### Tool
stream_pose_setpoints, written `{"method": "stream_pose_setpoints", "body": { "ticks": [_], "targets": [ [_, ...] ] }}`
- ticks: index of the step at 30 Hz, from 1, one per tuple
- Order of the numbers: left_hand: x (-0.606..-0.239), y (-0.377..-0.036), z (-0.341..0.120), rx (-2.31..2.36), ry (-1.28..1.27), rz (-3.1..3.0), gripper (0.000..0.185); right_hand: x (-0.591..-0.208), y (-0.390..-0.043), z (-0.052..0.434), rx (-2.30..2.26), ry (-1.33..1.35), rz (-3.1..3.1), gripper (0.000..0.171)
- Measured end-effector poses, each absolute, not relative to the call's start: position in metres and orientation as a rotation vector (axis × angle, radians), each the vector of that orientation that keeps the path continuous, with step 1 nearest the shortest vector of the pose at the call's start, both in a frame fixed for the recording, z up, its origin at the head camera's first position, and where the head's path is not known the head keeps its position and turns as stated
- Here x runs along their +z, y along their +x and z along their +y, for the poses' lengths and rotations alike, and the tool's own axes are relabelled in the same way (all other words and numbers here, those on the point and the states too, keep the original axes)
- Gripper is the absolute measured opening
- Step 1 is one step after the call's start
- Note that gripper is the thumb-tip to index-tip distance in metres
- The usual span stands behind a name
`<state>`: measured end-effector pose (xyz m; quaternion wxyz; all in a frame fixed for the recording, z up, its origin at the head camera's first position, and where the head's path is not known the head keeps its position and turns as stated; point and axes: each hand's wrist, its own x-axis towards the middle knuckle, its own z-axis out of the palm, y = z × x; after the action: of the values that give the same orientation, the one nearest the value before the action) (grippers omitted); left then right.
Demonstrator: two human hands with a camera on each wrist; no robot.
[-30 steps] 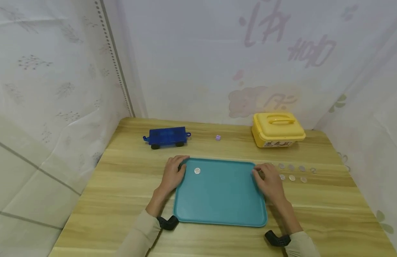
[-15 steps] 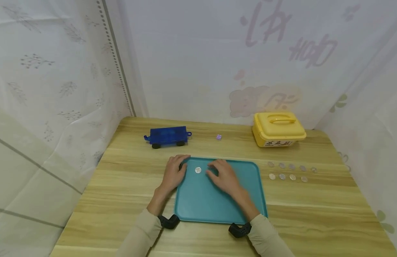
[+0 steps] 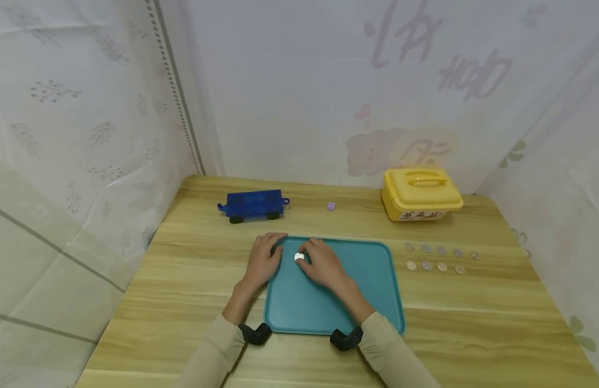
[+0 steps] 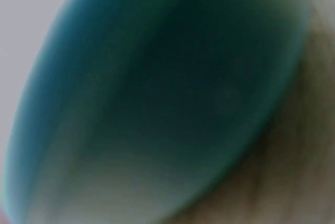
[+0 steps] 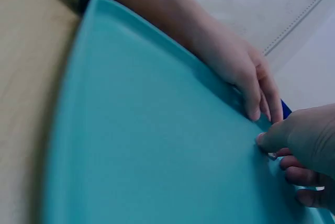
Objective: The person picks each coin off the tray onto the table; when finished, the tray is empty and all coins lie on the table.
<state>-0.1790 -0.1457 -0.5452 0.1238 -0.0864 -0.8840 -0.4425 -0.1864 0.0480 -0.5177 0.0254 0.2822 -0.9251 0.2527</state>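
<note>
My right hand [image 3: 323,265] reaches over the teal tray [image 3: 335,312], its thumb and forefinger pinching a small silver coin [image 3: 299,256] near the tray's far left corner. The right wrist view shows the thumb and fingers of this hand closing around the coin [image 5: 272,156], most of which they hide. At the tray's left side my left hand [image 3: 262,262] rests on the rim, fingers at the far corner and thumb over the edge. The left wrist view is a blur of teal and wood, with no hand to make out.
Several coins [image 3: 442,266] lie in two rows on the table [image 3: 474,307] right of the tray. Behind stand a blue toy wagon [image 3: 254,205], a small purple die [image 3: 331,206] and a yellow lidded box [image 3: 421,194] with a handle. Patterned cloth walls border the table.
My right hand has left the tray's right edge, moved left across the tray and come around the coin. The left hand stays at the left rim.
</note>
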Motion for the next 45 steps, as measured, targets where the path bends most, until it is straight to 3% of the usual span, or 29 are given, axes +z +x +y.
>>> {"method": "stream_pose_setpoints", "body": {
  "ticks": [12,18,28,37,45],
  "targets": [
    [-0.549,-0.180,-0.142,-1.256,-0.280,-2.551,0.033,-0.517,-0.182,0.051,0.889,1.009,-2.864,0.017],
    [-0.548,-0.183,-0.140,-1.215,-0.304,-2.534,0.033,-0.514,-0.181,0.075,1.165,0.834,-2.798,0.013],
    [-0.539,-0.184,-0.145,-1.271,-0.229,-2.614,0.034,-0.501,-0.188,0.204,1.263,0.441,-2.573,0.010],
    [-0.543,-0.181,-0.141,-1.289,-0.251,-2.606,0.034,-0.499,-0.161,0.373,0.956,-0.118,-2.794,0.032],
    [-0.544,-0.181,-0.144,-1.297,-0.220,-2.594,0.033,-0.516,-0.153,0.411,0.840,-0.424,-2.777,0.029]
  ]
}}
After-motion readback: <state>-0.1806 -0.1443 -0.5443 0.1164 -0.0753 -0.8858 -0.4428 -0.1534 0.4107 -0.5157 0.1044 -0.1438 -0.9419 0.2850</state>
